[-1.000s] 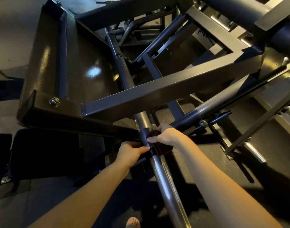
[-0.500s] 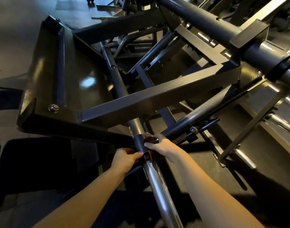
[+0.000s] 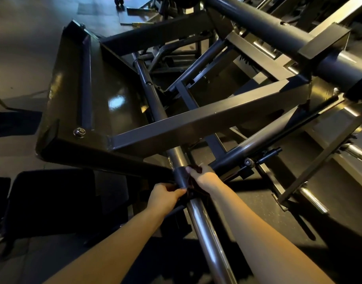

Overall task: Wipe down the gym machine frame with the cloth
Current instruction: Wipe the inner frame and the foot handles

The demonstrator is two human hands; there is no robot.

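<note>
A dark metal gym machine frame [image 3: 196,121] fills the view, with a shiny round guide bar [image 3: 204,228] running from bottom centre up under a square crossbeam. A dark red cloth [image 3: 191,184] is wrapped around a collar on that bar. My right hand [image 3: 202,176] grips the cloth against the right side of the bar. My left hand [image 3: 165,196] holds the cloth's other end on the left side, fingers curled round it. Most of the cloth is hidden by both hands and shadow.
A large tilted footplate [image 3: 73,103] with a bolt [image 3: 79,132] stands at the left. A black padded seat [image 3: 53,201] sits at lower left. More tubes and chrome bars [image 3: 313,199] crowd the right side. Open grey floor [image 3: 22,48] lies at upper left.
The view has shifted so the frame sits lower and more of its upper tubes show. Both hands stay on the cloth at the collar, with only slight movement along the bar.
</note>
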